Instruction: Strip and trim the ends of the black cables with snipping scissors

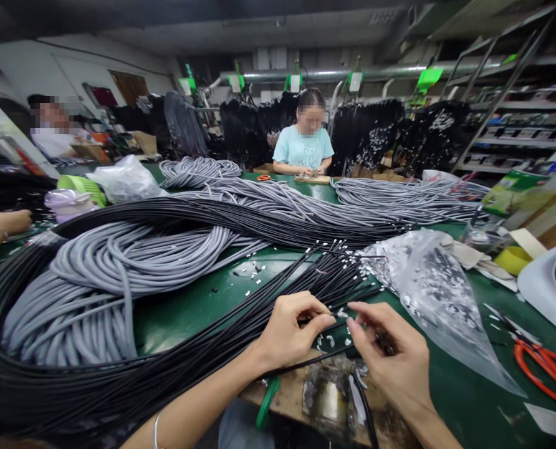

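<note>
My left hand (294, 327) reaches over the ends of a thick bundle of black cables (212, 346), thumb and forefinger pinched together. What is in that pinch is too small to make out. Facing it, my right hand (394, 358) has its thumb and forefinger slightly apart, and its other fingers curl around something small and dark. Between the fingertips shows a small white piece (341, 313). More white bits lie just below. Under the hands is a worn wooden board (287, 399) with a metal block (327, 396) on it, and one black cable runs across it.
Coils of grey cable (133, 262) cover the green table (179, 318). A clear plastic bag (427, 280) of white pieces lies to the right, near orange-handled scissors (540, 368) and a fan (553, 287). A co-worker (303, 143) sits opposite; another person's hand (2, 227) shows at left.
</note>
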### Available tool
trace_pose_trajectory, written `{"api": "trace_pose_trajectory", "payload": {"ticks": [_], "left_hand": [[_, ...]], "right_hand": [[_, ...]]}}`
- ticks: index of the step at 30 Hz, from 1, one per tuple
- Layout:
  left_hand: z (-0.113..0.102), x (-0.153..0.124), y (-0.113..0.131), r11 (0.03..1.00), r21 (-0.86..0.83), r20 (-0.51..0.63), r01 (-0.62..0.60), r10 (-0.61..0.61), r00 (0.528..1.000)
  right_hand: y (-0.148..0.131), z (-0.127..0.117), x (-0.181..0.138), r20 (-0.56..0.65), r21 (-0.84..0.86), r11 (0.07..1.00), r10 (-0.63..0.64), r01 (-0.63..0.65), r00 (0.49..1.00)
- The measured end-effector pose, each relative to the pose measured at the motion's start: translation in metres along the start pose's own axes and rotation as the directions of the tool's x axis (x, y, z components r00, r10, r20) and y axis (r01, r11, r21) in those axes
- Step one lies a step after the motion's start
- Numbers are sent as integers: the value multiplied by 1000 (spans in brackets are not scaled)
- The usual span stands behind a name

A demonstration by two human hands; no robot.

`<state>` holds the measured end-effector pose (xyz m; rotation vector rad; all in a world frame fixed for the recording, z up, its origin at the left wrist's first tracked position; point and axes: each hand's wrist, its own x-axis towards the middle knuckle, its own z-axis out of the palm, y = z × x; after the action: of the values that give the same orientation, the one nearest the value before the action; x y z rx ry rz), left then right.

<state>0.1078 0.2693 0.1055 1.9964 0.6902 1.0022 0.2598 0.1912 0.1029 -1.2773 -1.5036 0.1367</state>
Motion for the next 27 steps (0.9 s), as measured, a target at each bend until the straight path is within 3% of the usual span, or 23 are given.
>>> {"api": "trace_pose_trajectory", "payload": {"ticks": [3,5,8,13,19,22,27], "left_hand": [[0,0,0,1000,9,11,-14,14,1000],[0,0,1,999,7,22,-31,31,999],[0,0,3,999,-39,51,-18,20,999],[-1,0,2,977,-179,128,118,-95,987],[-4,0,2,840,-473,223,265,-177,959],[-5,0,2,788,-509,338,347,-188,922],[-4,-1,3,767,-511,426,389,-167,889]], "right_hand": [[0,0,1,42,-46,991,-126,128,991],[1,0,1,62,-28,990,-137,139,989],[3,0,0,77,22,998,-63,62,995],[7,1,0,62,46,998,44,-46,997],[7,5,4,105,196,977,64,-83,992],[5,4,5,144,199,967,131,-158,981],[4,-1,5,68,216,958,179,-189,982]]}}
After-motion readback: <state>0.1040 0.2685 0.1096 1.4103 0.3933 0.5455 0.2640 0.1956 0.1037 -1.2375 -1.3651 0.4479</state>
